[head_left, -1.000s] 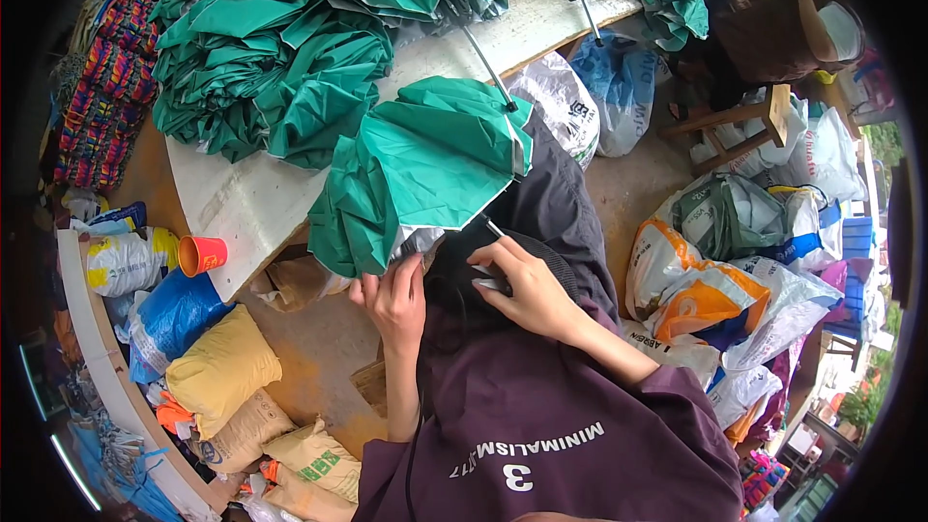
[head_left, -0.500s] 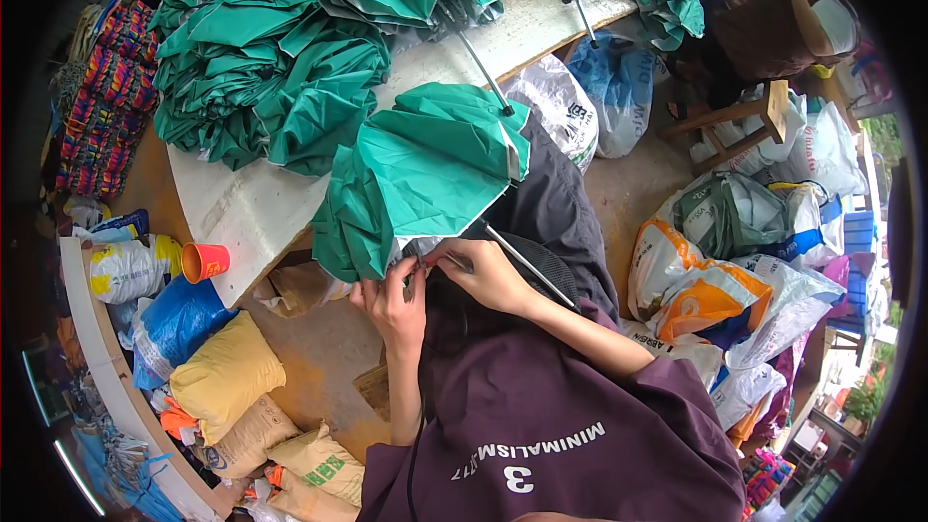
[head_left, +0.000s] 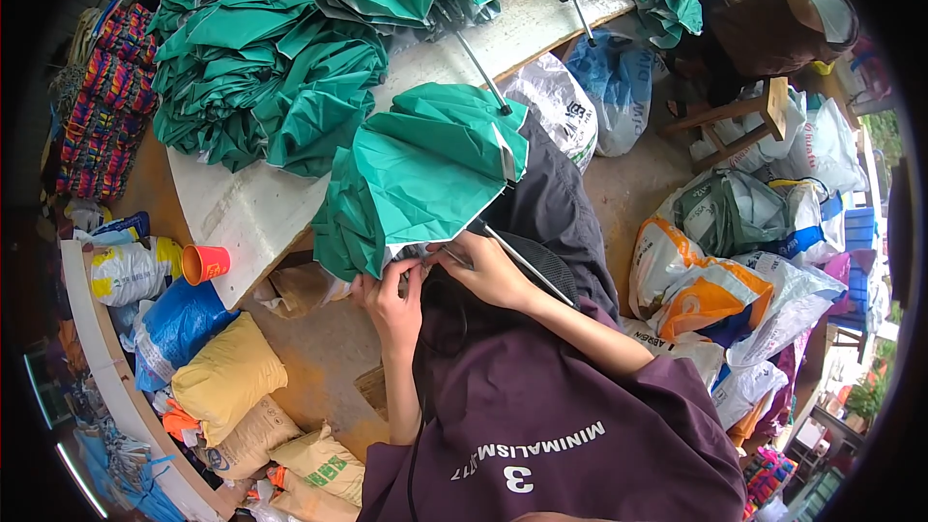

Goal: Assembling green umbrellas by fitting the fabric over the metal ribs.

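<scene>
A half-folded green umbrella (head_left: 420, 174) with a silver-grey underside lies across my lap, its near edge toward me. My left hand (head_left: 390, 298) is closed at that near edge, thumb and fingertips pinching the rim. Just to its right, my right hand (head_left: 488, 273) also pinches the same edge, fingers bent and close to the left fingertips. The small part between my fingertips is mostly hidden. A metal shaft (head_left: 532, 266) runs out from under the canopy, past my right wrist. Beyond the canopy another shaft with a dark tip (head_left: 483, 72) sticks out over the table edge.
A large heap of green umbrellas (head_left: 271, 77) covers the far left of the white table (head_left: 246, 208). An orange-red cup (head_left: 205, 263) stands at its corner. Stuffed sacks (head_left: 227, 367) lie at left, plastic bags (head_left: 715, 280) at right. Another person (head_left: 773, 29) sits far right near a wooden stool (head_left: 739, 121).
My fingers have shifted slightly along the umbrella's near edge, the right hand a little to the left. The umbrella has barely moved.
</scene>
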`<control>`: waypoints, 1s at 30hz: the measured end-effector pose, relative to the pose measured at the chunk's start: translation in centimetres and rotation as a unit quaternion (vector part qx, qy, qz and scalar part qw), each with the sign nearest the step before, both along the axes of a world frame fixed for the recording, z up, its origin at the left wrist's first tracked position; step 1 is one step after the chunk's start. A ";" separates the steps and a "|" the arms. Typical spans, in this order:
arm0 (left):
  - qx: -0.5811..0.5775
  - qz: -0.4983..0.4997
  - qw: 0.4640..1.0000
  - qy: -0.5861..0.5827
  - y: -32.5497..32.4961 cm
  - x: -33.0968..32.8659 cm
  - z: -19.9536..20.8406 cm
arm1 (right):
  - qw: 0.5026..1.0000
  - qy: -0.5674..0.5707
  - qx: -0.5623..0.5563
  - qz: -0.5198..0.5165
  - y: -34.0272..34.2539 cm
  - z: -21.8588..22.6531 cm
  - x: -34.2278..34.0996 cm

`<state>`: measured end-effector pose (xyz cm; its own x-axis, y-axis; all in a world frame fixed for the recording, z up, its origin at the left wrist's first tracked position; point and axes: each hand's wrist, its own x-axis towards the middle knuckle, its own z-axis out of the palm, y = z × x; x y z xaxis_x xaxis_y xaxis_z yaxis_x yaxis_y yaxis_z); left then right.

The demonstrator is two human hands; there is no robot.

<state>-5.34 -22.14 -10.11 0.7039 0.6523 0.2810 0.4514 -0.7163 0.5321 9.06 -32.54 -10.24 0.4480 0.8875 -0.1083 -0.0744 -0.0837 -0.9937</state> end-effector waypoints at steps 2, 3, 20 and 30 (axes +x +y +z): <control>-0.016 -0.006 1.000 0.001 0.0 0.0 -0.1 | 1.000 -0.009 -0.006 0.003 0.0 -0.1 0.0; -0.032 -0.011 0.999 0.003 0.1 0.0 -0.2 | 1.000 -0.009 -0.006 0.003 0.0 -0.1 0.0; -0.024 -0.062 0.997 0.030 0.2 -0.1 0.0 | 0.994 -0.096 -0.041 0.023 -0.3 0.9 -0.2; -0.072 -0.045 0.996 0.002 0.9 -0.2 -0.5 | 0.993 -0.109 -0.006 0.038 -0.4 0.5 0.3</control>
<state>-5.55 -21.25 -10.60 0.7624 0.6199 0.1854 0.3917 -0.6702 0.6304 9.36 -32.89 -9.73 0.3945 0.9185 -0.0271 0.1484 -0.0928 -0.9846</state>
